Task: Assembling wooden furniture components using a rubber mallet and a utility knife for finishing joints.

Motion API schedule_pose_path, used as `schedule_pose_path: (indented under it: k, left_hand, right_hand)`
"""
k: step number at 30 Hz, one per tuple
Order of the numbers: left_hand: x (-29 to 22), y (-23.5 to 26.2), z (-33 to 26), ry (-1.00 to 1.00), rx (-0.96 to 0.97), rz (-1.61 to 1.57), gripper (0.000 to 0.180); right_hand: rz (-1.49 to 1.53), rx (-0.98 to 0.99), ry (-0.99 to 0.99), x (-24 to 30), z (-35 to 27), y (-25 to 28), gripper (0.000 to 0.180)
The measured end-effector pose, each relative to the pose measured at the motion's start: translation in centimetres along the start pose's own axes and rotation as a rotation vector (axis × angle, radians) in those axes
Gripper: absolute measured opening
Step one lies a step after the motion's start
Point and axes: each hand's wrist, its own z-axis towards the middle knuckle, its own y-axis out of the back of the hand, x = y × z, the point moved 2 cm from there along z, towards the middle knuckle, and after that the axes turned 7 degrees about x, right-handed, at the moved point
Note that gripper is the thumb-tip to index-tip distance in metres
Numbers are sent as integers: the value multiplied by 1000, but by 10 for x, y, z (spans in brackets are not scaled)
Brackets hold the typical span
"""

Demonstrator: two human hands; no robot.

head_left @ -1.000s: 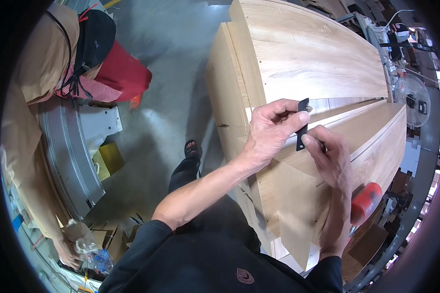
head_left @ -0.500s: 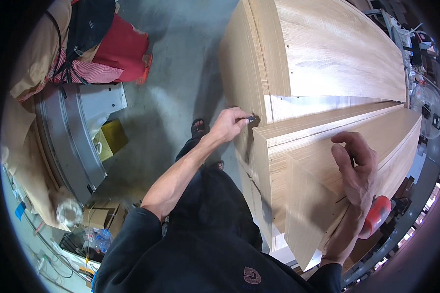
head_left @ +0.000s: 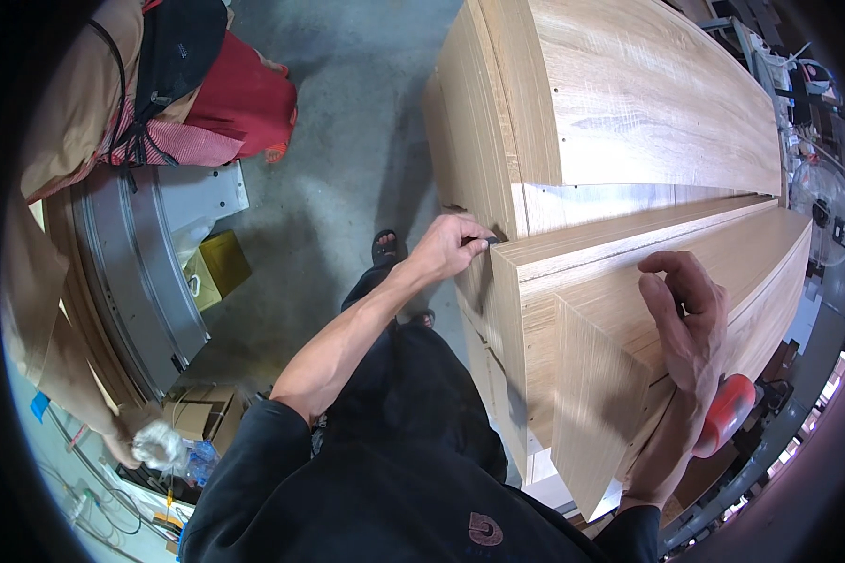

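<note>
- One small dark piece (head_left: 492, 240) sits pinched at the fingertips of the left hand (head_left: 453, 249). The grip is tiny, so if it slips, the piece could drop to the smooth grey floor (head_left: 333, 188) left of that hand.
- Just right of those fingertips is the corner of a long, pale brown wooden box (head_left: 610, 291). I cannot tell if the piece touches it. A hard push could scratch the wood or hurt a finger.
- The fingers hide most of the piece, so it could get turned the wrong way.
- The right hand (head_left: 687, 310) hangs over the box with loosely bent fingers. I cannot tell if something small is tucked inside; if so, it could fall out.
- A flat, pale wooden board with a slanted top (head_left: 596, 403) stands between the left hand and right forearm. A bump from that arm could tip it.
- A rounded red thing (head_left: 725, 413) is just beside the right wrist. An arm swing could knock it.
</note>
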Motion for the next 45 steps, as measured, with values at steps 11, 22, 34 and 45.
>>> schedule_pose_path:
  k: [11,22,34,45]
  left_hand:
    - [-2,-3,-7,34,-28,46,23]
    - [-103,-14,-50,-25,-121,-226,16]
    - [-44,-107,-156,224,-187,-461,11]
    - [13,-181,-237,152,-238,-632,5]
  right_hand:
    - [-38,5,-17,2,1,-3,19]
    - [105,7,61,-4,-7,7,10]
    - [-406,-548,275,-17,-21,-9,23]
    - [241,-523,858,17,-275,-176,23]
